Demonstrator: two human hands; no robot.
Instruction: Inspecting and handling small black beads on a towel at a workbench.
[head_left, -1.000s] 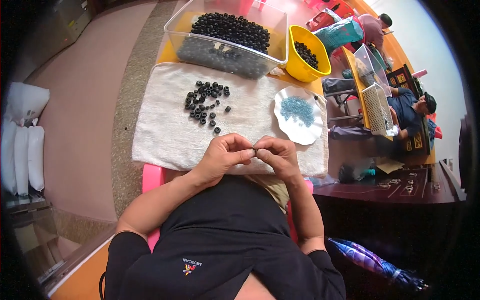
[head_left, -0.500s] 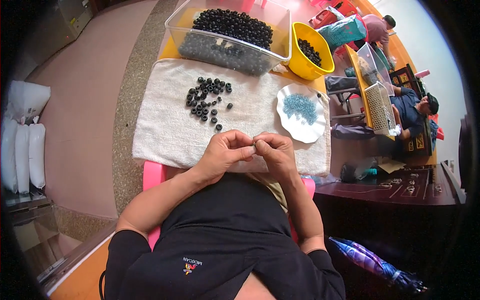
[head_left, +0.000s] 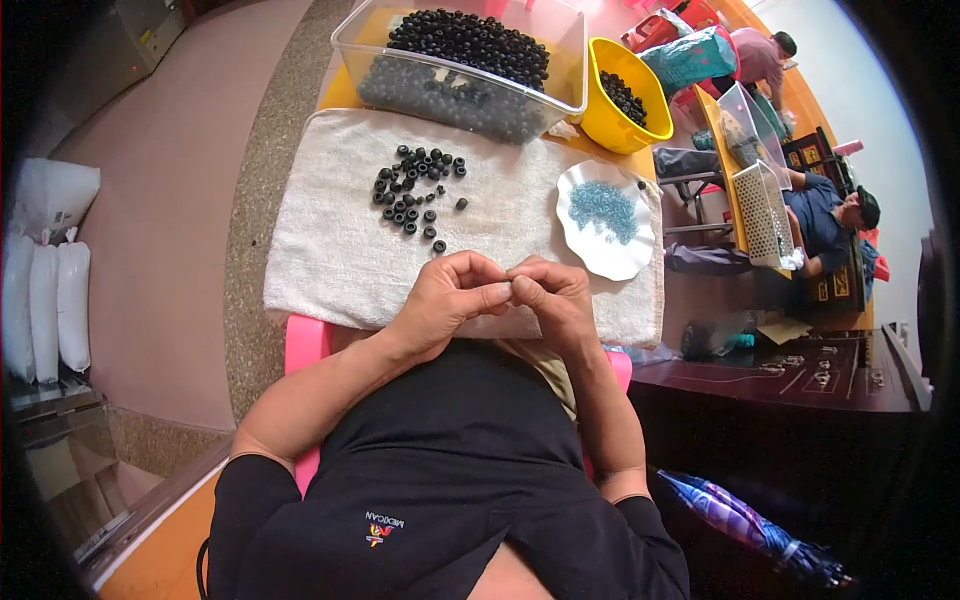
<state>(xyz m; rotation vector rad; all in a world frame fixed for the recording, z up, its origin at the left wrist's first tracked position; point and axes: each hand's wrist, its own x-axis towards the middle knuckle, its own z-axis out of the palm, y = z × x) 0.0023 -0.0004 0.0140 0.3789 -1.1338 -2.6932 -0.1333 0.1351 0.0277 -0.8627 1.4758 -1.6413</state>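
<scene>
Since one second ago, the thumb of my right hand (head_left: 557, 297) has moved closer to its index finger. My left hand (head_left: 450, 300) meets it: both pinches nearly closed, contents hidden; I cannot tell what they grip. Roughly thirty loose black beads (head_left: 413, 214) lie ahead on one towel (head_left: 510, 210). Beyond: one tub (head_left: 560, 100), one yellow bowl (head_left: 630, 133).
</scene>
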